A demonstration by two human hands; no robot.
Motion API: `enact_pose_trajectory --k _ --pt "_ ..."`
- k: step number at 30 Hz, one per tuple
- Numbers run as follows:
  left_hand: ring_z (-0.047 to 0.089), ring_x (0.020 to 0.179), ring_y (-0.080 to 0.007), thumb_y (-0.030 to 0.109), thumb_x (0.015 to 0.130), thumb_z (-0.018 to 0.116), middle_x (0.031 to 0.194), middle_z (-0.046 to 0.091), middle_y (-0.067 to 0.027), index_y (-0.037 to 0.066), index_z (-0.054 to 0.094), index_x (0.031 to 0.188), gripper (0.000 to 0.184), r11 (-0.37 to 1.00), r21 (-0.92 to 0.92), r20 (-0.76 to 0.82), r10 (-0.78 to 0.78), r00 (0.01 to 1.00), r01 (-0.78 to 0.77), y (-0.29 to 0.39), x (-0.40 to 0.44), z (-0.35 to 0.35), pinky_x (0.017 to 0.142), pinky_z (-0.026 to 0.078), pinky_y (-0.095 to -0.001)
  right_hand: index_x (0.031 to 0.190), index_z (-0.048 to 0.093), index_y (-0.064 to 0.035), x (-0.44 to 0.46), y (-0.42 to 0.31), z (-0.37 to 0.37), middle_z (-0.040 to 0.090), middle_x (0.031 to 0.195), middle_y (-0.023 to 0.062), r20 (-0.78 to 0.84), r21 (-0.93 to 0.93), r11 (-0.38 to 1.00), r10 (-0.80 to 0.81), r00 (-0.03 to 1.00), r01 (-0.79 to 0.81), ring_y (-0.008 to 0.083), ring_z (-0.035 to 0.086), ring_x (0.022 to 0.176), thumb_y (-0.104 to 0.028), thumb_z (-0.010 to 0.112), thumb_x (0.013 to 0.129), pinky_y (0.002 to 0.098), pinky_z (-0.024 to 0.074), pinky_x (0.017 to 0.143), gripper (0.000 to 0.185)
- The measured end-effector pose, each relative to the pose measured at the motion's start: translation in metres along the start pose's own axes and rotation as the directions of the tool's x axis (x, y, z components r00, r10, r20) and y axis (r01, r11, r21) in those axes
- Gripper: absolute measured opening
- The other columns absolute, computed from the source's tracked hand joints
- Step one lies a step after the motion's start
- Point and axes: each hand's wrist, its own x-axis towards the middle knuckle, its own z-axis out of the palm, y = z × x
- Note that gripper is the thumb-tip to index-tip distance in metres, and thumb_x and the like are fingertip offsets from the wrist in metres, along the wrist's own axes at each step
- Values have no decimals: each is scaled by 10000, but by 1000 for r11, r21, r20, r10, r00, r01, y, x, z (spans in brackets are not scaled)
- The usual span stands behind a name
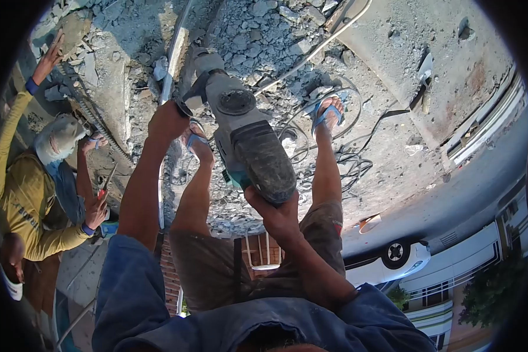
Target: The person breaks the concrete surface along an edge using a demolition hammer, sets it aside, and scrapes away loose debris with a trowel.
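Note:
A dusty grey and teal demolition hammer [249, 135] is held in front of my body, its nose pointing away toward broken concrete. My left hand [169, 121] is closed around the dark side handle [195, 94] near the nose. At the rear end, my right hand [277, 216] is closed on the hammer, with some fingers hidden beneath the housing. The working tip cannot be made out among the rubble [246, 44].
A co-worker in a yellow shirt [23, 202] crouches at left, one hand with a red-handled tool [102, 192]. Black cable [355, 167] lies coiled by my sandalled foot [328, 112]. A pale rod [317, 51] crosses the rubble. A white car [387, 264] stands behind, lower right.

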Motion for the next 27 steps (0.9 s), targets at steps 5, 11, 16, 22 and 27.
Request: enact_pose_trajectory --k 5,11,16,22,27 --pt "651 893 -430 303 760 637 880 668 -272 -8 689 874 335 998 47 91 -47 995 43 0 4 -9 787 523 -487 1087 632 0 2 -11 9 651 981 44 24 69 998 -6 1000 5 111 608 875 -32 719 819 270 493 782 284" --pt "651 890 -430 286 763 625 882 672 -260 -2 693 876 317 997 71 101 -25 995 18 -2 7 -13 787 523 -481 1053 626 2 6 -3 20 645 916 36 -99 45 996 -77 992 82 108 609 782 -42 739 803 261 493 678 278" --pt "654 883 -426 265 774 606 876 677 -244 5 698 885 297 997 78 149 -24 989 12 10 15 -15 774 528 -473 909 633 -19 20 4 5 622 744 4 -178 15 998 -63 982 67 84 569 598 -34 743 789 264 442 536 163" --pt "656 909 -413 271 768 608 911 688 -222 22 707 907 302 997 60 132 -46 990 39 21 14 -7 810 522 -464 798 634 -34 34 7 -14 602 660 -2 -240 15 997 -73 968 78 71 553 560 -27 756 767 242 411 494 126" --pt "656 935 -401 285 768 610 931 689 -225 28 709 906 308 995 34 137 -96 986 92 15 13 4 833 519 -460 980 657 49 29 29 -12 702 944 97 -222 -7 998 -69 973 69 153 670 871 -70 792 744 303 514 772 297"
